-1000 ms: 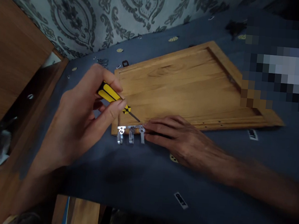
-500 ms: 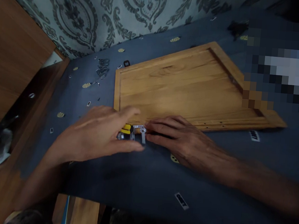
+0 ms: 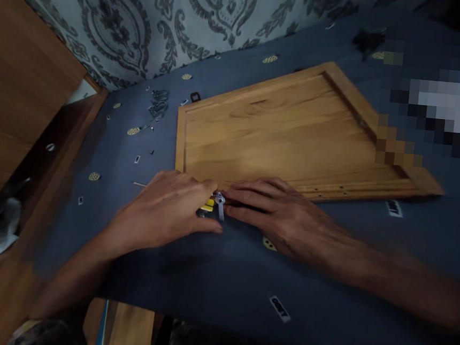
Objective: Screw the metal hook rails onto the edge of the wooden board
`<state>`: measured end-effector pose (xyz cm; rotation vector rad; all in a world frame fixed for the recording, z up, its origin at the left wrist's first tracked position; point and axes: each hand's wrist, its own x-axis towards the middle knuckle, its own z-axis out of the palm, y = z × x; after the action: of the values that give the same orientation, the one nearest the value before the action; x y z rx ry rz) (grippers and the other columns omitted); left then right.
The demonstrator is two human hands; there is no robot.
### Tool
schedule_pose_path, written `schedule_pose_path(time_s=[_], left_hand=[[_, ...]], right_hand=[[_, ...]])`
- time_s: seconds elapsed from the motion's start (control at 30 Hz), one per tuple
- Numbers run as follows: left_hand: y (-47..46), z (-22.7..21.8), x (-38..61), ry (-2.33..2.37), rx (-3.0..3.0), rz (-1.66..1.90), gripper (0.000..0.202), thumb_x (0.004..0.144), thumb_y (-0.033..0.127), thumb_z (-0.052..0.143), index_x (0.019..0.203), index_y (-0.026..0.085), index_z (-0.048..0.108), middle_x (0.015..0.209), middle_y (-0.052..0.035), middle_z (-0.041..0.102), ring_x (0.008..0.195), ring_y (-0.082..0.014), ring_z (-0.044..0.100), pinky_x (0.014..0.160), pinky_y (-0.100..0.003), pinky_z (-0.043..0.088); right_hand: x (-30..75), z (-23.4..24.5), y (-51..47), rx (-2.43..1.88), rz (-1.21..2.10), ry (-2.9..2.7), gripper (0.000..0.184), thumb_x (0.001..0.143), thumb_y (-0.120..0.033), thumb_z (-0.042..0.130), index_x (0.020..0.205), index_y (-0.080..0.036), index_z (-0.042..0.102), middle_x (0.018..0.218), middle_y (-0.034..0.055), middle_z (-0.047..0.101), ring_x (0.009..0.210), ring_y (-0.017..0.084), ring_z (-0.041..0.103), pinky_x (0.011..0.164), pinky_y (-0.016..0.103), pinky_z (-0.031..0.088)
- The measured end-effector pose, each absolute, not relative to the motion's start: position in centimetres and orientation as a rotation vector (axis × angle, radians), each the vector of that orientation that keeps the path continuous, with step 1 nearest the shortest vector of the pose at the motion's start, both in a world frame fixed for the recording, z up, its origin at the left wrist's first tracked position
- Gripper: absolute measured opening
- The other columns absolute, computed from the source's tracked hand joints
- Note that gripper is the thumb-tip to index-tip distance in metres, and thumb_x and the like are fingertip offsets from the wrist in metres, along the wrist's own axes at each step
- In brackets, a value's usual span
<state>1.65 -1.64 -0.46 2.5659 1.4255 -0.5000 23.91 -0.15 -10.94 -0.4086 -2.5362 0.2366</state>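
Observation:
A framed wooden cabinet door (image 3: 273, 133) lies on the blue cloth. At its near edge is a metal hinge (image 3: 220, 199), partly hidden by my fingers. My right hand (image 3: 271, 205) rests over that edge, its fingers close together and holding the hinge in place. My left hand (image 3: 171, 205) is closed around a screwdriver with a yellow-and-black handle (image 3: 208, 205), just left of the hinge. A thin metal shaft (image 3: 139, 184) shows behind this hand. Most of the tool is hidden by the palm.
Loose metal hinges (image 3: 158, 104) and small screws (image 3: 151, 152) lie to the left of the door. A small black piece (image 3: 195, 97) sits at its far left corner. Small drilled holes (image 3: 316, 193) mark the near edge. A patterned wall rises behind, with a wooden panel (image 3: 16, 84) at left.
My left hand has moved slightly right and closed around the yellow handle, which has shifted toward the hinge. The thin shaft now shows at left. My right hand has stayed put.

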Motion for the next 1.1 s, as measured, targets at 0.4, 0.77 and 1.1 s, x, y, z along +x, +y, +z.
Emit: schedule_pose_path(time_s=[0.4, 0.77, 1.1], left_hand=[[-1.63, -1.26, 1.50, 1.396, 2.559, -0.376, 0.025, 0.093, 0.044, 0.073, 0.095, 0.020, 0.067, 0.077, -0.0029, 0.070, 0.075, -0.0235, 0.069, 0.063, -0.029, 0.040], [-1.32, -1.54, 1.46, 1.402, 2.518, -0.311, 0.026, 0.092, 0.044, 0.073, 0.101, 0.020, 0.067, 0.081, -0.0026, 0.071, 0.078, -0.0220, 0.070, 0.067, -0.028, 0.044], [-1.22, -1.45, 1.81, 1.423, 2.494, -0.370, 0.029, 0.090, 0.046, 0.076, 0.100, 0.020, 0.068, 0.079, -0.0028, 0.070, 0.076, -0.0230, 0.069, 0.062, -0.029, 0.039]], right_hand=[[23.89, -11.27, -0.13, -0.419, 0.280, -2.532, 0.046, 0.094, -0.004, 0.046, 0.132, -0.019, 0.067, 0.132, 0.0142, 0.072, 0.126, 0.028, 0.062, 0.102, 0.052, 0.050], [23.94, -11.07, -0.42, -0.456, 0.257, -2.527, 0.050, 0.092, -0.001, 0.044, 0.131, -0.020, 0.067, 0.141, 0.0148, 0.067, 0.132, 0.028, 0.059, 0.104, 0.053, 0.051], [23.79, -11.03, -0.19, -0.385, 0.165, -2.508, 0.040, 0.097, -0.004, 0.041, 0.126, -0.015, 0.067, 0.131, 0.0157, 0.072, 0.122, 0.027, 0.064, 0.099, 0.047, 0.052]])
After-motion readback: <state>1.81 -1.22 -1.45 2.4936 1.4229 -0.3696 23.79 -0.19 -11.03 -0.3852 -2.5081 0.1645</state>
